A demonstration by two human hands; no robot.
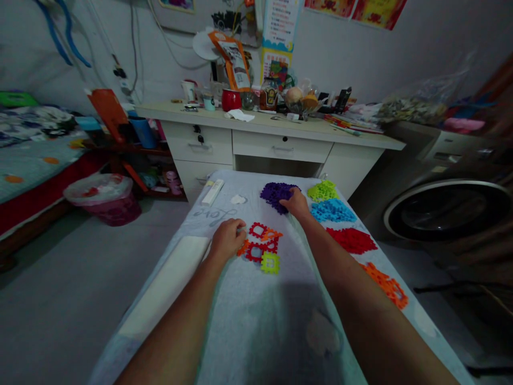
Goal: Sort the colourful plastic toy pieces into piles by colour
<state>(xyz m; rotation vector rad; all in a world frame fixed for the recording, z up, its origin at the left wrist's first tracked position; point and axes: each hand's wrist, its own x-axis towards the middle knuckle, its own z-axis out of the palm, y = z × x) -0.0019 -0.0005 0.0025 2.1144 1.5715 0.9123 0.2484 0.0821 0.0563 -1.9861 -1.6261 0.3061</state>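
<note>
In the head view, with the clock face centred on the small cluster of notched red and orange pieces point(265, 247) on the cloth-covered table point(244, 321), the purple pile point(273, 193) is seen towards half past twelve. The right hand point(297, 202) is placed at half past one, its thumb and fingers at the pile's near right edge; whether a piece is pinched between them cannot be told. The left hand point(228, 238) is held at about ten o'clock, fingers loosely curled beside an orange piece; contact cannot be made out. A lime square piece point(264, 263) is set at the cluster's five o'clock. Further piles are laid out on the right: lime point(323, 191) at two, blue point(333, 211) between two and three, red point(351, 240) at three, orange point(385, 285) between three and four. The pieces are judged to be light, thin plastic, fairly stiff and slightly smooth, hardly fragile, though notches may be snagged on neighbours in the heap. A hold is best taken by opposite outer edges, between thumb and fingertip, with the open centre left free.
</note>
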